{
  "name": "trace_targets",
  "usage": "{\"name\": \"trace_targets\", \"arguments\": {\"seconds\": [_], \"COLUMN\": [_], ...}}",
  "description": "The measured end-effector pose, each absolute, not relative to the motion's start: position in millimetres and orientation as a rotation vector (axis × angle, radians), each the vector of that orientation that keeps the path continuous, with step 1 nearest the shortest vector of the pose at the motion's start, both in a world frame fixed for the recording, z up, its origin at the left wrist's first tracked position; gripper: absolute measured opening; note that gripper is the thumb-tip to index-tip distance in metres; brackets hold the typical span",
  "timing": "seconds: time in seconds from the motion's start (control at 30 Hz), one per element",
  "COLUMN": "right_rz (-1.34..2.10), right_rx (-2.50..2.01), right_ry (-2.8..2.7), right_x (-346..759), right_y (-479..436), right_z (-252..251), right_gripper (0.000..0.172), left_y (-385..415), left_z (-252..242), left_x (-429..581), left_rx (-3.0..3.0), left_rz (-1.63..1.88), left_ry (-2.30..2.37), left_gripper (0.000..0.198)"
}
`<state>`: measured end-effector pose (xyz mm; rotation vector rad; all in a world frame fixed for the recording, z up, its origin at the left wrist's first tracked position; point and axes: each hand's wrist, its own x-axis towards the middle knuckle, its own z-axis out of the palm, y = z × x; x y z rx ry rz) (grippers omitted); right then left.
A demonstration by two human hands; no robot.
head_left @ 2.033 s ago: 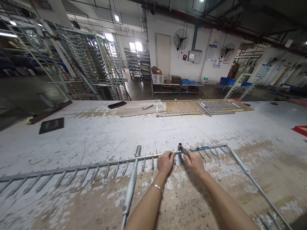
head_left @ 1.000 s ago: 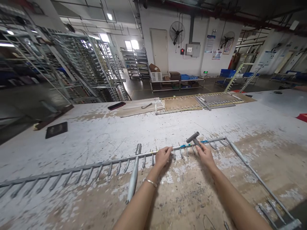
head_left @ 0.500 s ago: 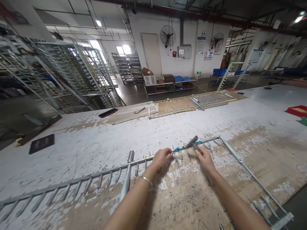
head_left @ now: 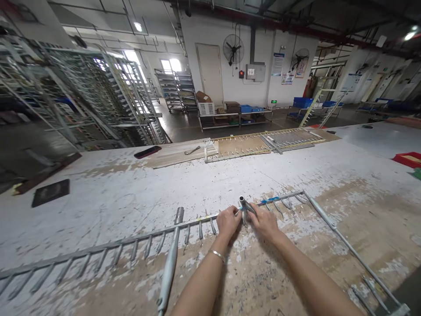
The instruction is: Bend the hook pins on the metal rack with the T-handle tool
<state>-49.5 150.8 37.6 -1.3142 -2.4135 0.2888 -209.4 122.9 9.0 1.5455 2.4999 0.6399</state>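
Observation:
A long metal rack bar with a row of metal hooks lies across the worn worktable. Blue marks show on its right part. At the bar, my right hand grips a T-shaped metal pipe tool, whose hollow end points up toward me. Just left of the tool, my left hand is closed in a pinch at the bar; whatever lies between its fingertips is hidden. A thick grey tube crosses the bar left of my hands.
Along the table's far side lie another hooked frame, a wrench and a phone. A dark flat pad sits at left, a red bin at right. Tall metal racks stand beyond the table's left side.
My right hand has moved left along the bar with the pipe tool, which now sits close beside my left hand. The left hand has shifted slightly right.

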Motion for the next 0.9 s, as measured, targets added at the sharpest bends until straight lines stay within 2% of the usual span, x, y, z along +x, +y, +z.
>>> {"name": "trace_targets", "arguments": {"seconds": [0.13, 0.3, 0.47, 0.63, 0.77, 0.9], "right_rz": [0.191, 0.172, 0.154, 0.158, 0.146, 0.169], "right_rx": [-1.246, -1.39, -1.186, -1.356, -1.284, -1.361], "right_ry": [-2.317, -2.547, -2.373, -2.539, -2.416, -2.495], "right_x": [-49.9, -50.3, -49.7, -44.9, -42.4, -41.6], "right_y": [150.8, 154.3, 152.8, 153.0, 155.5, 159.5], "right_z": [38.9, 48.2, 52.1, 46.9, 49.7, 48.7], "right_gripper": [0.047, 0.04, 0.048, 0.041, 0.046, 0.042], "left_y": [122.9, 122.9, 122.6, 123.0, 122.8, 123.0], "left_z": [7.4, 7.4, 7.9, 8.2, 8.7, 8.9], "left_x": [-207.0, -204.9, -204.1, -203.4, -202.7, -202.5], "left_rx": [1.559, 1.559, 1.565, 1.551, 1.539, 1.521], "left_rz": [0.658, 0.63, 0.647, 0.649, 0.658, 0.651], "left_ry": [2.501, 2.502, 2.478, 2.49, 2.473, 2.476], "left_gripper": [0.025, 0.026, 0.025, 0.025, 0.025, 0.025]}}
